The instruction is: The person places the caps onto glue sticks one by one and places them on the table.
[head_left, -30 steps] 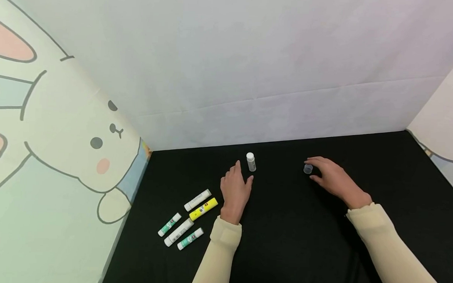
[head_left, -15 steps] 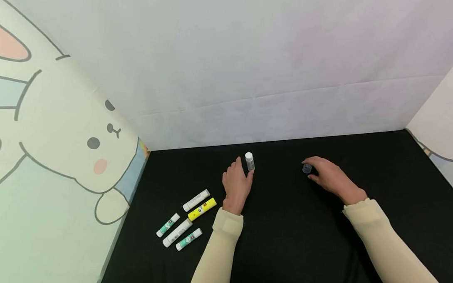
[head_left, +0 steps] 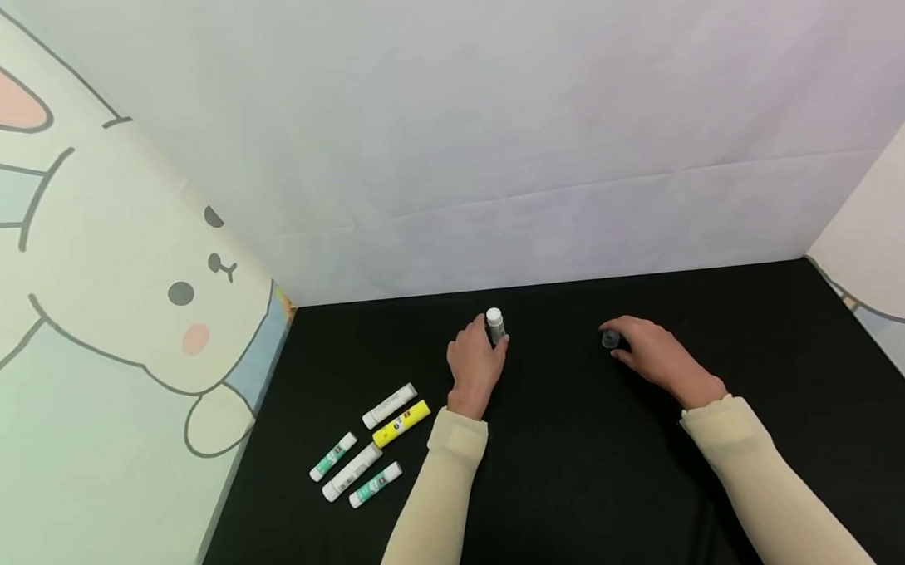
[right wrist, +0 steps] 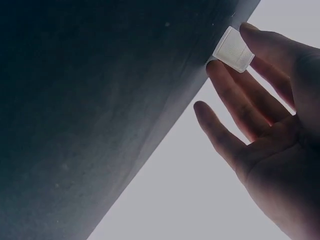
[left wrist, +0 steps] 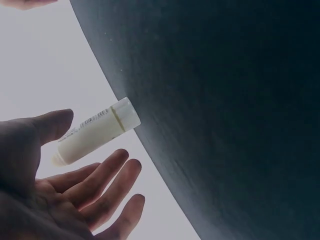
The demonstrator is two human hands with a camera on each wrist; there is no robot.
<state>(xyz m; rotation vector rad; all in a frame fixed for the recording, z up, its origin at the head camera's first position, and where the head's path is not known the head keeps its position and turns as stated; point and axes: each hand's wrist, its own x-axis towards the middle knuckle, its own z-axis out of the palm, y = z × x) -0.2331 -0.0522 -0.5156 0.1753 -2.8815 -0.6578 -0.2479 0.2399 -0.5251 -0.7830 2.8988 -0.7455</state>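
Note:
A white-capped glue stick (head_left: pixel 495 323) stands upright near the back of the black table. My left hand (head_left: pixel 475 360) is around it, thumb on one side and fingers on the other. In the left wrist view, gaps show between the fingers (left wrist: pixel 122 157) and the glue stick (left wrist: pixel 92 135). Farther right, a small clear ribbed plastic cup or cap (head_left: pixel 610 339) sits on the cloth. My right hand (head_left: pixel 655 356) has thumb and fingertips at opposite sides of it. In the right wrist view, they border the clear piece (right wrist: pixel 234 50) closely.
Several glue sticks lie in a group at the left: a yellow one (head_left: pixel 401 424), a green-and-white one (head_left: pixel 332 457) and white ones among them. A pale cloth wall (head_left: pixel 547 153) rises behind the table (head_left: pixel 565 486). A rabbit-printed panel (head_left: pixel 138 271) stands at left.
The left hand has moved forward so its thumb and fingers come beside the upright glue stick. The right hand has shifted slightly left, its fingertips drawing closer around the clear piece.

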